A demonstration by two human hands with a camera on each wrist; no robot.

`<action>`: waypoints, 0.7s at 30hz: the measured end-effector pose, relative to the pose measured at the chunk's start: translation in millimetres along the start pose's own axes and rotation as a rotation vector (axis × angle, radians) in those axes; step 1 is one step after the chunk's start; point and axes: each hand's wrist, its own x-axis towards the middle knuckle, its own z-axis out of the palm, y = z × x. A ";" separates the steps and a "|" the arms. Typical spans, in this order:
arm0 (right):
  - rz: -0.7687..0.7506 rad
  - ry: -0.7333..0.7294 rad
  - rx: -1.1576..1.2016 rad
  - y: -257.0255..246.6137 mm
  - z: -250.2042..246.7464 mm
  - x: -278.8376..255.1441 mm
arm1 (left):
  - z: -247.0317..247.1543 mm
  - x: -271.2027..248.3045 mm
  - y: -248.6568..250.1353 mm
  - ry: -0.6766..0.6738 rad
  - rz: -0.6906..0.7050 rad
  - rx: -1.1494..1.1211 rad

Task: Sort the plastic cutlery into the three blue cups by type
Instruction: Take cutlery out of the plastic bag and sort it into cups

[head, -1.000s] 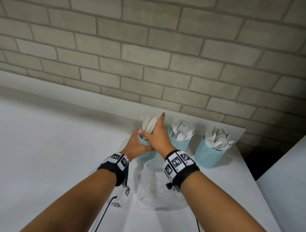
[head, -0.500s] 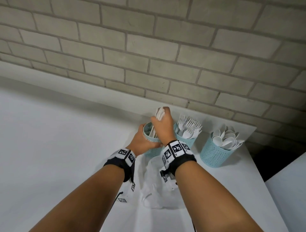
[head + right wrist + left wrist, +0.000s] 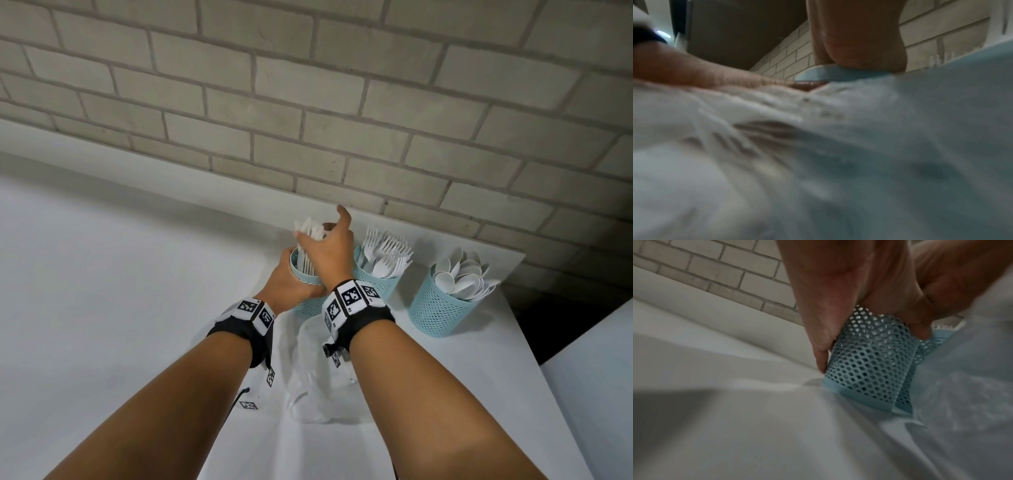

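left hand (image 3: 291, 282) wraps knife cup (image 3: 869, 356) near tabletop's back edge; right hand (image 3: 327, 255), fingers (image 3: 343, 215) partly spread, settles knives (image 3: 308, 229). judged the last step: release, withdraw.

A plain indoor utility space: a painted brick wall (image 3: 308, 102) rises behind a bare white counter (image 3: 102, 274).

Three cups stand in a row on the bench (image 3: 102, 308) before the brick wall (image 3: 308, 102): the knife cup (image 3: 306, 301) leftmost, the fork cup (image 3: 376, 284) just beside it, the spoon cup (image 3: 436, 311) rightmost, with a plastic bag (image 3: 318, 394) lying in front.
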 end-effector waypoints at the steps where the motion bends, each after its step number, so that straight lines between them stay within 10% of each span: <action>1: 0.022 -0.009 -0.001 -1.0 -0.3 1.5 | -0.1 0.7 -0.5 -0.003 -0.001 -0.007; 5: 0.050 -0.197 -0.141 -2.8 2.2 4.6 | 0.2 1.8 -1.1 -0.022 0.012 -0.021; 11: 0.068 0.184 0.217 -4.3 -4.8 1.8 | -0.8 0.9 -3.9 0.010 0.005 -0.022; 21: 0.083 -0.055 -0.065 -3.8 0.1 6.5 | -0.1 0.8 -1.8 0.004 0.012 -0.017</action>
